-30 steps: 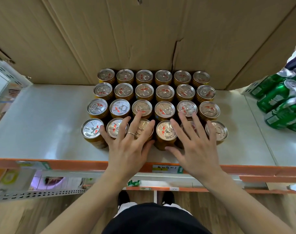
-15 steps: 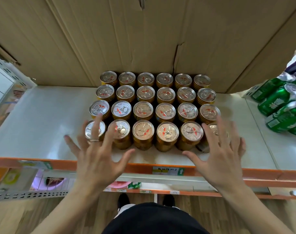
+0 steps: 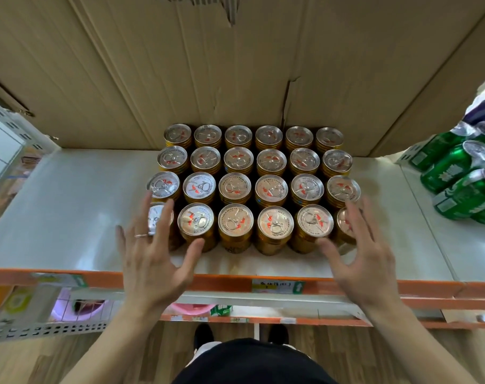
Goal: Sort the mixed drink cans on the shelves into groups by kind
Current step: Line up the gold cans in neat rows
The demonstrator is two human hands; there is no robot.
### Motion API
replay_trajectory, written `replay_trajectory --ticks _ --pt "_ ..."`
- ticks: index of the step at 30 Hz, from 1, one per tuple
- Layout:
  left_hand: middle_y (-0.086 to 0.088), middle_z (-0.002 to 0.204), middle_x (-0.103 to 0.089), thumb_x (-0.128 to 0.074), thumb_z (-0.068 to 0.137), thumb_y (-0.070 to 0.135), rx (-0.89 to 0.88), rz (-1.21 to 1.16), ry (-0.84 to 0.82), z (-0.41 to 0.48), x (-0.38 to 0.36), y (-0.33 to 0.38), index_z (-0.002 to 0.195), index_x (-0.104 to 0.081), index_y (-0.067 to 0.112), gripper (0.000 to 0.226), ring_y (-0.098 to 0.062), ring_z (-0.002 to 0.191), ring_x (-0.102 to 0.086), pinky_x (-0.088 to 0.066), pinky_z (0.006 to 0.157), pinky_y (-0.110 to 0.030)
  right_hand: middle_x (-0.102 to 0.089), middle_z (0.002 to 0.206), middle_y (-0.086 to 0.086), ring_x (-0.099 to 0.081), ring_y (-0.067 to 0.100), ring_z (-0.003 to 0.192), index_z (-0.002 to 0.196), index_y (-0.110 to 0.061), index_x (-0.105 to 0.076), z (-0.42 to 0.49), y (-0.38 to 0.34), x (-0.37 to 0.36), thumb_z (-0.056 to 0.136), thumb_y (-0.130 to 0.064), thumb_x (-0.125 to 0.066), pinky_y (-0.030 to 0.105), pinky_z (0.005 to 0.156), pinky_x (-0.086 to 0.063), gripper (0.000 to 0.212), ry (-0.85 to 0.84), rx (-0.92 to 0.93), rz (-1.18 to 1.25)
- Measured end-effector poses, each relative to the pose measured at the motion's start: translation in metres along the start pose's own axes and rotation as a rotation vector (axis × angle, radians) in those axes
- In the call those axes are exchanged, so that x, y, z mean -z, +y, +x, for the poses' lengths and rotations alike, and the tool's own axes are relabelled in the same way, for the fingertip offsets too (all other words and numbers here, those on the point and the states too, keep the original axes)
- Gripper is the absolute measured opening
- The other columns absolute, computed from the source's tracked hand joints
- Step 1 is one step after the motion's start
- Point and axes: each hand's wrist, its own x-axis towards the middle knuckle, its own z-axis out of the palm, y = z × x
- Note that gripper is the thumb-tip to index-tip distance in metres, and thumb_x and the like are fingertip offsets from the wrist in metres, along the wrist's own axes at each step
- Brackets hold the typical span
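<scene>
Twenty-four gold cans point(image 3: 253, 187) stand upright in a four-by-six block on the shelf point(image 3: 69, 206), with the back row against the cardboard point(image 3: 235, 65).

Change: a second ago both hands were flat over the middle of the front row. They've since slid apart to the outer front corners. The front row looks straighter than it did then, and the block reads as tight and square.

Meaning: my read is that this group is sorted and they're just squaring it off. The green cans point(image 3: 463, 184) lie on their sides in a heap at the far right, well apart from the gold block, so those probably still need doing.

Pose now:
- The left hand point(image 3: 152, 261) has its fingers spread, reaching over the front-left can point(image 3: 155, 217), with the thumb beside the second can. There's a ring point(image 3: 140, 235) on one finger.
- The right hand point(image 3: 366, 261) mirrors it: fingers spread over the front-right can point(image 3: 343, 220), thumb near the fifth can's base.
- Neither hand is curled round anything and nothing is lifted.
- I can't tell whether the palms are actually touching the cans or hovering just off them.

Both wrists come in low over the shelf's front edge.
</scene>
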Motion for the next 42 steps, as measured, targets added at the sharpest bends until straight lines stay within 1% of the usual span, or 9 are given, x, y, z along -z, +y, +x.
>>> replay_trajectory --ticks 4,7,12,17,21,29,34,39,42 --pt "0.005 0.156 -0.036 -0.048 0.087 0.055 0.379 -0.782 -0.024 0.036 0.01 -0.024 0.15 -0.039 0.027 0.07 -0.003 0.14 -0.038 -0.029 0.119 -0.05 -0.023 0.161 -0.008 -0.022 0.002 0.146 0.146 -0.04 -0.03 0.029 0.026 0.013 0.086 -0.066 -0.047 0.031 0.116 -0.023 0.067 -0.034 -0.108 0.417" --pt "0.007 0.139 -0.059 -0.066 0.076 0.06 0.738 -1.347 -0.191 0.073 0.01 -0.032 0.129 -0.064 0.032 0.06 -0.007 0.125 -0.056 -0.04 0.112 -0.038 -0.042 0.152 -0.004 -0.039 0.012 0.14 0.146 -0.032 -0.04 0.061 0.038 0.01 0.083 -0.071 -0.052 0.033 0.109 -0.038 0.075 -0.16 -0.425 0.964" --pt "0.008 0.119 -0.072 -0.058 0.088 0.053 0.735 -1.372 -0.326 0.084 -0.001 -0.033 0.107 -0.075 0.036 0.031 -0.01 0.106 -0.069 -0.06 0.08 -0.027 -0.064 0.13 0.0 -0.061 0.019 0.119 0.141 -0.026 -0.049 0.074 0.031 -0.004 0.077 -0.064 -0.057 0.038 0.096 -0.049 0.075 -0.21 -0.542 1.078" --pt "0.008 0.127 -0.067 -0.05 0.086 0.058 0.738 -1.364 -0.342 0.088 0.0 -0.039 0.117 -0.067 0.033 0.044 -0.014 0.119 -0.061 -0.048 0.102 -0.037 -0.06 0.135 -0.004 -0.055 0.016 0.126 0.146 -0.024 -0.043 0.079 0.041 -0.005 0.092 -0.055 -0.039 0.035 0.101 -0.046 0.062 -0.257 -0.549 1.06" --pt "0.003 0.137 -0.06 -0.03 0.102 0.048 0.831 -1.404 -0.248 0.109 -0.008 -0.041 0.132 -0.057 0.027 0.046 -0.02 0.126 -0.055 -0.042 0.102 -0.041 -0.066 0.12 -0.007 -0.063 -0.012 0.09 0.14 -0.017 -0.046 0.11 0.043 -0.006 0.108 -0.03 -0.022 0.006 0.072 -0.048 0.042 -0.25 -0.595 1.054" --pt "-0.003 0.088 -0.077 -0.043 0.102 0.037 0.813 -1.374 -0.369 0.148 -0.021 -0.03 0.097 -0.078 0.015 0.042 -0.014 0.078 -0.074 -0.058 0.058 -0.023 -0.057 0.117 -0.015 -0.054 0.009 0.116 0.147 -0.029 -0.038 0.152 0.047 -0.028 0.098 -0.055 -0.032 0.025 0.088 -0.042 0.056 -0.247 -0.59 0.917" --pt "-0.003 0.1 -0.077 -0.045 0.101 0.038 0.793 -1.359 -0.42 0.15 -0.021 -0.038 0.118 -0.066 0.014 0.036 -0.015 0.092 -0.073 -0.059 0.072 -0.025 -0.05 0.142 -0.004 -0.053 0.015 0.122 0.15 -0.035 -0.032 0.153 0.048 -0.029 0.081 -0.065 -0.05 0.043 0.106 -0.04 0.078 -0.299 -0.619 1.061" --pt "-0.014 0.133 -0.063 -0.087 0.049 0.06 0.787 -1.435 -0.332 0.14 -0.009 -0.039 0.126 -0.068 0.016 0.091 -0.031 0.123 -0.059 -0.04 0.109 -0.05 -0.036 0.156 -0.002 -0.042 0.022 0.138 0.151 -0.042 -0.024 0.147 0.055 -0.02 0.069 -0.08 -0.064 0.051 0.111 -0.036 0.099 -0.319 -0.583 1.098" --pt "-0.009 0.14 -0.059 -0.079 0.065 0.06 0.755 -1.405 -0.316 0.119 -0.003 -0.042 0.139 -0.056 0.019 0.088 -0.032 0.131 -0.053 -0.035 0.113 -0.054 -0.037 0.154 -0.004 -0.042 0.02 0.137 0.154 -0.037 -0.018 0.124 0.042 -0.001 0.076 -0.07 -0.064 0.045 0.109 -0.038 0.096 -0.244 -0.518 1.065"
